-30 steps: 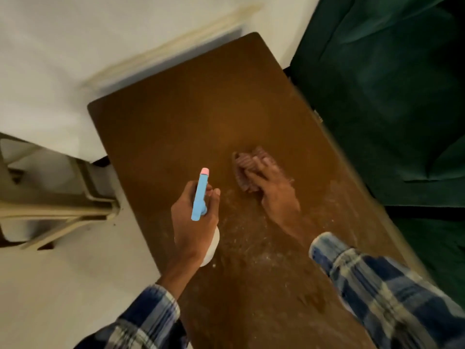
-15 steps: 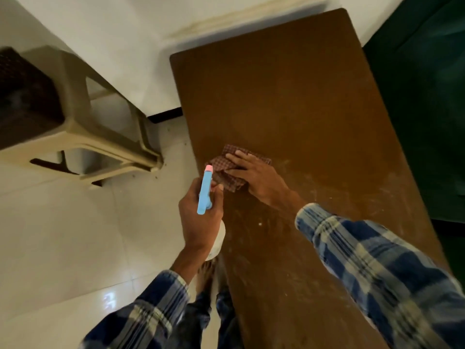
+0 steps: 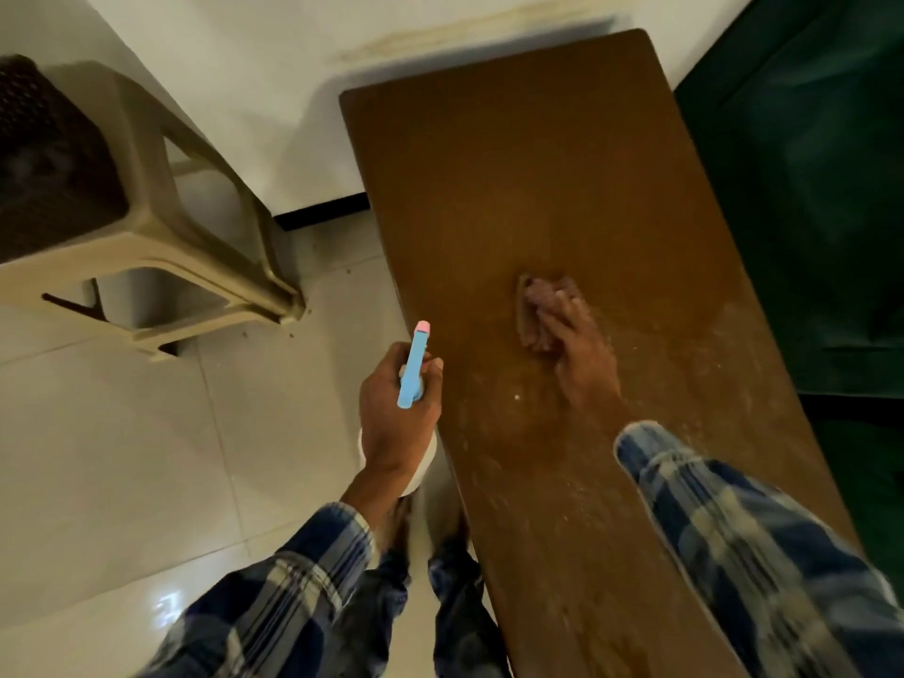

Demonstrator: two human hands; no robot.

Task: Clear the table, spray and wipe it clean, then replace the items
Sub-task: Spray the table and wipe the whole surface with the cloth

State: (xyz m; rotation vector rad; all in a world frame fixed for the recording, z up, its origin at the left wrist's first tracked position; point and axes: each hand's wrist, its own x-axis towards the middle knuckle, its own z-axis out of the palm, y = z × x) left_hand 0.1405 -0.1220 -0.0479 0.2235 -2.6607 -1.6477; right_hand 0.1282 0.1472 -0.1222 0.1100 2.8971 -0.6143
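Observation:
A long brown wooden table [image 3: 513,178] runs away from me, bare at its far end and streaked with wet spray marks near me. My right hand [image 3: 579,354] presses a small reddish checked cloth [image 3: 535,305] flat on the tabletop near its middle; the hand covers most of the cloth. My left hand [image 3: 396,418] holds a white spray bottle with a light blue trigger head and pink tip [image 3: 413,367], upright, just off the table's left edge over the floor.
A beige plastic stool [image 3: 161,247] with a dark seat stands on the white tiled floor at the left. A dark green cloth surface [image 3: 807,212] borders the table's right side. A white wall [image 3: 293,51] lies behind.
The cloth under my right hand slid from the table's left edge rightward to the middle. The view shifted, and the spray bottle stays in my left hand beside the table.

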